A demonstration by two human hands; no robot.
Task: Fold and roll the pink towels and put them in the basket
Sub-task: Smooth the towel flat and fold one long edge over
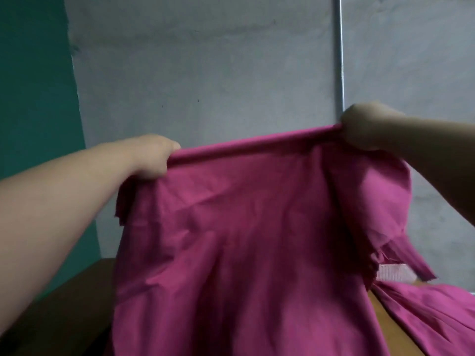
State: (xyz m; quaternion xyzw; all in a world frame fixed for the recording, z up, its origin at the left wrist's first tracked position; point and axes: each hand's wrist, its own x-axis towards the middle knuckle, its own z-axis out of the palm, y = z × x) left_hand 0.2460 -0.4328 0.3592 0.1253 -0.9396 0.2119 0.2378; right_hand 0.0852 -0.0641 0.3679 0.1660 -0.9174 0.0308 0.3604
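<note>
A pink towel (pixel 244 227) hangs mid-frame, stretched taut along its top edge; the left hand (pixel 154 156) and right hand (pixel 365 125) each pinch a corner. This looks like the opening-out step before folding. Next, it likely needs laying flat on the wooden table (pixel 77 304) at lower left, beside another pink cloth (pixel 431 319) at lower right.

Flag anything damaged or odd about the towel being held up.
The pink towel hanging between the left grip and right grip has ragged, frayed side edges, one just below the left grip and one lower on the right side. They look torn rather than hemmed.
</note>
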